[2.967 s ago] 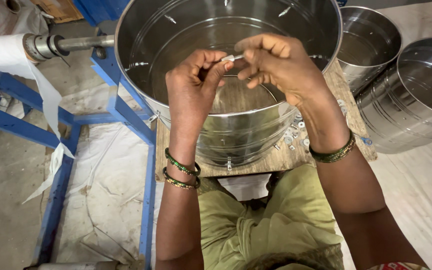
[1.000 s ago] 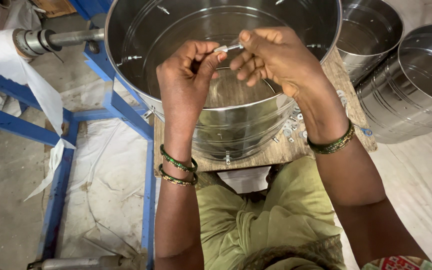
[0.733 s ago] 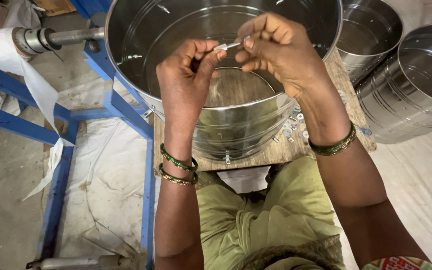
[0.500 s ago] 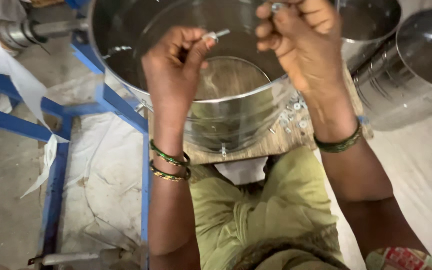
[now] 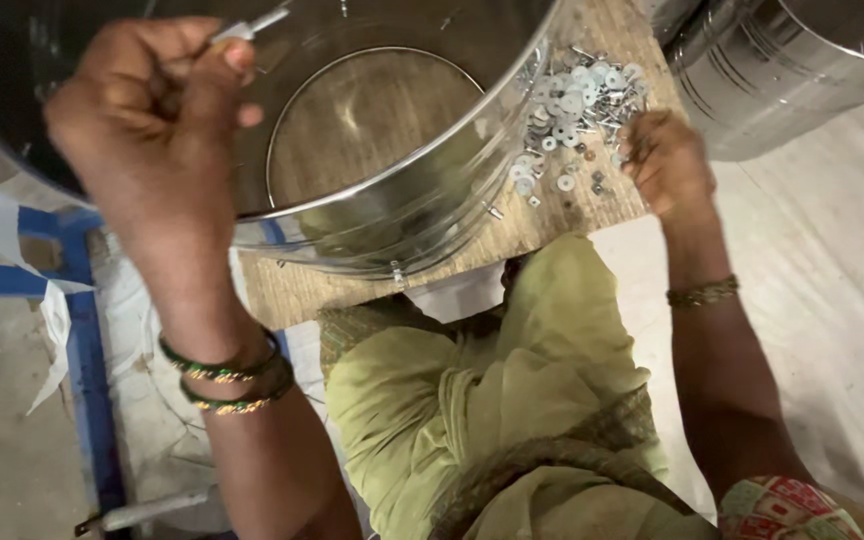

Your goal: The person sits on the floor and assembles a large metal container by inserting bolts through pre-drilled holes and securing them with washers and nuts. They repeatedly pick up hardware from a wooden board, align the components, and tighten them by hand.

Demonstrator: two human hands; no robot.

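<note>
Rivet (image 5: 252, 22) stays pinched in your left hand (image 5: 152, 120) over the drum (image 5: 402, 200); your right hand (image 5: 667, 165) has dropped to the washers (image 5: 572, 100), fingers curled on them.

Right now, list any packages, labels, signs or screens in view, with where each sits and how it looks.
No packages, labels, signs or screens show.
Left hand: pinches a small metal pin over the steel drum.
Right hand: on the pile of washers on the wooden board.
</note>
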